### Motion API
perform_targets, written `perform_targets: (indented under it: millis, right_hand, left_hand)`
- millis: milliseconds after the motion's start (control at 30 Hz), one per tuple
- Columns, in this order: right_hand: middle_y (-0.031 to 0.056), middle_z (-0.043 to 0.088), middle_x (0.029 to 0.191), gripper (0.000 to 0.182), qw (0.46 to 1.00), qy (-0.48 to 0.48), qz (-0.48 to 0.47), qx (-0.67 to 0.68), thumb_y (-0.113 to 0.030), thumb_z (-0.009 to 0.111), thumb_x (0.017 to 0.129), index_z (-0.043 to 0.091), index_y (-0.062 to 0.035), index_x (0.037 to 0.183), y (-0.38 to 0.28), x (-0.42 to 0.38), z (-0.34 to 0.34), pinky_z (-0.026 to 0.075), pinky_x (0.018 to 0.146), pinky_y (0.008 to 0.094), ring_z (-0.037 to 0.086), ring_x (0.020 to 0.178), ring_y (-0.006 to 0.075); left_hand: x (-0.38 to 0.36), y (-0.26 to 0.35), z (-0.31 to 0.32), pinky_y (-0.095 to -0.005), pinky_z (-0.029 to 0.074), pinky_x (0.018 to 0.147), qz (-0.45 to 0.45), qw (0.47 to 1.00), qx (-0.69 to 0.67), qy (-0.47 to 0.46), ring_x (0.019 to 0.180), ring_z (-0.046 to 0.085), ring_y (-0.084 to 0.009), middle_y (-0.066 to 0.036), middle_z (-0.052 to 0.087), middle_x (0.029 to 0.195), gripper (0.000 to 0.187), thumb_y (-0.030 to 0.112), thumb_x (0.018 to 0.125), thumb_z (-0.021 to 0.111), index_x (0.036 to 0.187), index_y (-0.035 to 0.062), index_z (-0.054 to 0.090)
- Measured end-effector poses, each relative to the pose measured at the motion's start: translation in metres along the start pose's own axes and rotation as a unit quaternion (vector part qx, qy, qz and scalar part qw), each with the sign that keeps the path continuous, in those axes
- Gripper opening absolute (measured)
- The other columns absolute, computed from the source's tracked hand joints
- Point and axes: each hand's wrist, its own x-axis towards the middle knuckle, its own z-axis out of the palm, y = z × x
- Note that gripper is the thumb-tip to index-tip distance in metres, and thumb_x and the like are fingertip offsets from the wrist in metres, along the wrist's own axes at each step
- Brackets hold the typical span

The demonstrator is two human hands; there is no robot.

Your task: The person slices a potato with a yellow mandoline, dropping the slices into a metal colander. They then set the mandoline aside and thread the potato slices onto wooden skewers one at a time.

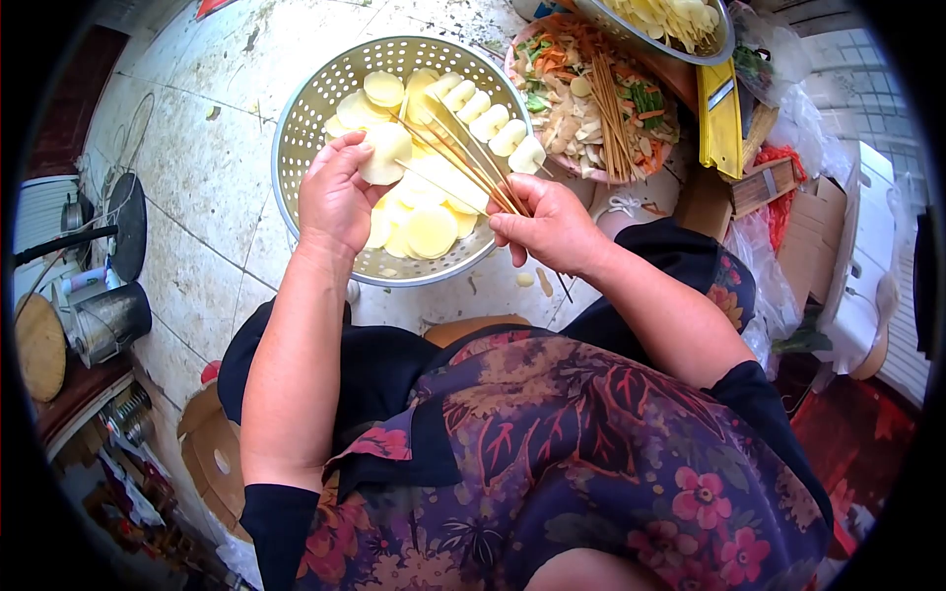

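Observation:
My left hand (338,189) pinches a round, pale potato slice (384,155) over the left side of a metal colander (292,128). A bundle of thin wooden skewers (463,158) is gripped in my right hand (554,225) at the colander's right rim. One skewer tip points from the right hand toward the slice in my left. Several slices in a spaced row (490,122) lie along the colander's upper right, beside the bundle. Loose potato slices (431,231) are heaped inside the colander below both hands.
Right of the colander, a pink basin (513,67) holds vegetable scraps and more skewers (613,118). A metal bowl of slices (680,22) stands behind it. Cardboard (813,231) and plastic bags are at the right. A dark metal pot (113,323) stands at the left.

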Motion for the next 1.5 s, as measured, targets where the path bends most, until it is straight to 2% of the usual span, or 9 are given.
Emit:
perform_targets:
  millis: [367,633,967,1100,1167,1233,1300,1333,1500]
  right_hand:
    - [0.0027,0.060,0.072,0.010,0.998,0.026,-0.001,0.053,-0.011,0.058,0.087,0.056,-0.0027,0.092,0.004,0.005,0.003,0.044,0.044,0.0228,0.057,0.050,0.0083]
    - [0.0025,0.059,0.070,0.014,0.996,-0.013,0.057,0.072,-0.015,0.061,0.091,0.056,-0.0044,0.098,-0.001,0.003,0.000,0.041,0.043,0.0193,0.055,0.050,0.0081]
    - [0.0037,0.059,0.068,0.021,0.994,0.013,0.013,0.111,-0.011,0.064,0.087,0.058,-0.0008,0.104,0.000,0.005,0.003,0.045,0.043,0.0215,0.054,0.048,0.0085]
    - [0.0039,0.059,0.068,0.016,0.992,-0.003,0.034,0.125,-0.011,0.064,0.087,0.060,-0.0006,0.099,0.002,0.008,0.000,0.044,0.042,0.0213,0.054,0.047,0.0087]
    - [0.0027,0.059,0.068,0.017,0.988,0.005,0.031,0.154,-0.013,0.065,0.089,0.059,-0.0016,0.099,0.001,0.007,-0.004,0.044,0.042,0.0191,0.054,0.047,0.0086]
    - [0.0028,0.059,0.068,0.016,0.988,0.018,0.029,0.152,-0.013,0.064,0.089,0.059,-0.0017,0.098,-0.001,0.007,-0.006,0.043,0.042,0.0187,0.054,0.046,0.0086]
    - [0.0025,0.059,0.068,0.016,0.989,0.030,0.032,0.141,-0.013,0.064,0.089,0.059,-0.0016,0.099,0.000,0.008,-0.006,0.043,0.041,0.0181,0.054,0.046,0.0081]
    - [0.0025,0.059,0.068,0.016,0.989,0.030,0.032,0.141,-0.013,0.064,0.089,0.059,-0.0016,0.099,0.000,0.007,-0.006,0.043,0.041,0.0181,0.054,0.046,0.0081]
    - [0.0026,0.058,0.068,0.011,0.991,0.028,0.016,0.133,-0.012,0.062,0.088,0.059,-0.0017,0.090,-0.001,0.004,-0.003,0.043,0.042,0.0198,0.052,0.046,0.0073]
  left_hand:
    - [-0.018,-0.011,0.017,-0.0358,0.056,0.080,-0.112,0.984,0.111,-0.081,0.090,0.065,-0.0204,-0.010,0.064,0.101,0.023,0.014,0.089,0.060,0.109,0.0017,0.055]
    - [0.002,0.012,-0.006,-0.0375,0.054,0.083,-0.010,0.998,0.060,0.012,0.092,0.064,-0.0221,-0.011,0.063,0.105,0.026,0.014,0.089,0.059,0.112,0.0015,0.054]
    - [-0.036,-0.028,0.025,-0.0338,0.055,0.074,-0.154,0.968,0.156,-0.118,0.084,0.065,-0.0186,-0.008,0.064,0.096,0.026,0.019,0.086,0.066,0.105,0.0036,0.056]
    - [-0.026,-0.022,0.018,-0.0305,0.054,0.071,-0.165,0.965,0.166,-0.117,0.080,0.065,-0.0165,-0.007,0.064,0.091,0.025,0.019,0.085,0.066,0.103,0.0036,0.057]
    - [-0.015,-0.019,0.008,-0.0277,0.053,0.068,-0.102,0.965,0.238,-0.040,0.077,0.064,-0.0144,-0.006,0.064,0.090,0.024,0.020,0.084,0.067,0.101,0.0043,0.058]
    - [-0.006,-0.029,-0.007,-0.0287,0.052,0.066,-0.046,0.936,0.348,-0.020,0.076,0.064,-0.0160,-0.007,0.064,0.087,0.025,0.021,0.082,0.069,0.097,0.0031,0.060]
    - [-0.005,-0.039,-0.017,-0.0323,0.051,0.066,0.057,0.731,0.678,-0.049,0.075,0.065,-0.0204,-0.010,0.065,0.083,0.027,0.021,0.079,0.072,0.094,0.0023,0.062]
    - [-0.010,-0.044,-0.018,-0.0371,0.050,0.067,0.091,0.692,0.714,-0.054,0.075,0.064,-0.0268,-0.013,0.064,0.080,0.025,0.020,0.075,0.073,0.089,0.0030,0.062]
    - [-0.014,-0.050,-0.013,-0.0402,0.049,0.068,0.131,0.634,0.759,-0.071,0.074,0.062,-0.0305,-0.014,0.064,0.079,0.022,0.020,0.073,0.073,0.080,0.0044,0.060]
